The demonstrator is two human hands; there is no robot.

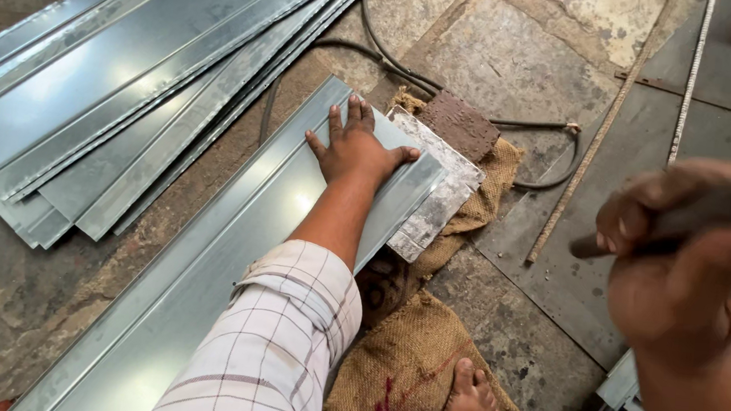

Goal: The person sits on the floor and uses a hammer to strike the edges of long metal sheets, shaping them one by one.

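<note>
While the left hand (357, 149) is pressing flat, fingers spread, on the metal sheet (198, 279) mid-frame, the blurred right hand (690, 264) at right is gripping a dark handle (676, 222), its head cut off.

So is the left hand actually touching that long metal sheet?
Touching. The head view shows the left hand pressed flat, fingers spread, on the end of the long metal sheet, with no gap visible beneath the palm.

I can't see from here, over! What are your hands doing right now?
Left hand flat on the long metal sheet, fingers spread. Right hand raised, gripping a dark handle, blurred. Metal block under the sheet's end, on burlap.
</note>
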